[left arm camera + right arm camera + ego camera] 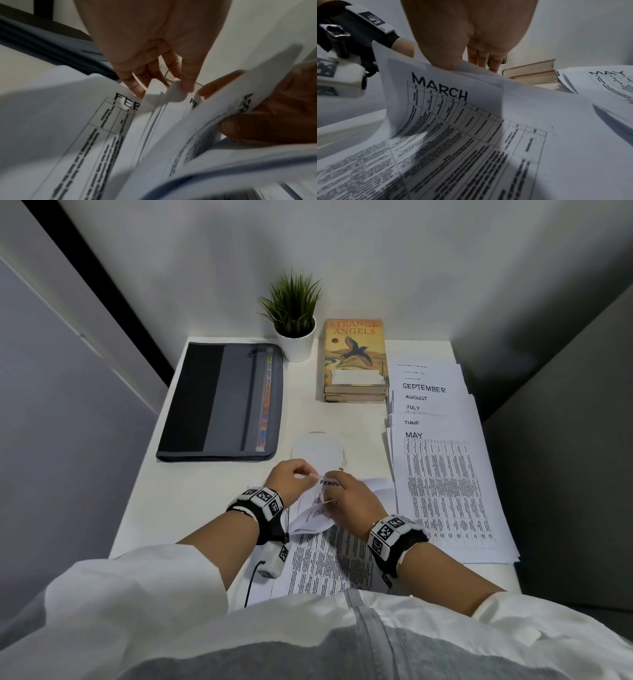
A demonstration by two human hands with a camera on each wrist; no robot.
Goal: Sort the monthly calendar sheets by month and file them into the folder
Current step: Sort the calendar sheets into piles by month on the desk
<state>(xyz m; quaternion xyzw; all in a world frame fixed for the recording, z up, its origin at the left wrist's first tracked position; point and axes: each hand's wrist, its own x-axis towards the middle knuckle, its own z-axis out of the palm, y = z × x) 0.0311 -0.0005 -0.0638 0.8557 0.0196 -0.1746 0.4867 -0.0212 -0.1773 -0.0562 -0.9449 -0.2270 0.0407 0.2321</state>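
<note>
A small stack of calendar sheets (329, 556) lies at the near edge of the white desk (212, 481), its top corners lifted and curled. My left hand (291, 475) pinches the top edges of several sheets (173, 93); a February heading (126, 102) shows beneath. My right hand (346, 491) holds the bent-over sheets beside it, the thumb on an April sheet (248, 102), and a March sheet (440, 88) curves under its fingers. Sorted sheets from May (445, 494) back past September (424, 388) are fanned out on the right. The dark folder (222, 402) lies closed at the left.
A potted plant (294, 316) and two stacked books (354, 361) stand at the back by the wall. A pale flat item (317, 448) lies just beyond my hands. Grey partitions close in on both sides of the desk.
</note>
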